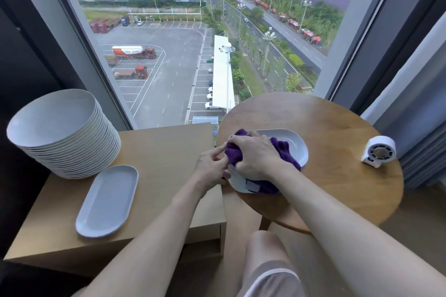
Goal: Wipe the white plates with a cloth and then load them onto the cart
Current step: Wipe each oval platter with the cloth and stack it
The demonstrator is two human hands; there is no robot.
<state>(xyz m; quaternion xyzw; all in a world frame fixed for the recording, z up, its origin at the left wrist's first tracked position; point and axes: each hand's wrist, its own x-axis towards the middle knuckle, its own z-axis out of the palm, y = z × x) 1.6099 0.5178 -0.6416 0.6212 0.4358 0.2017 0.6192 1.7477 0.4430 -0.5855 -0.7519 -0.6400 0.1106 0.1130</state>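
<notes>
Though half under purple cloth [282, 149], white plate [295, 144] — right hand [255, 154] clutching that cloth, left hand [211, 167] pinching rim.

Wearer's body, head view. Both forearms are bare along their whole visible length, from the lower edge of the frame to the wrists. The left hand [212, 169] and the right hand [255, 155] are likewise bare, with fingers and knuckles uncovered. Between the forearms one leg [265, 246] shows a bare, rounded knee; which leg it is cannot be told. Below the knee in the frame lie shorts [270, 282] of thin, pale grey-beige fabric. Their hem forms a slightly darker band, set off by a narrow white line of piping that curves across the thigh.
</notes>
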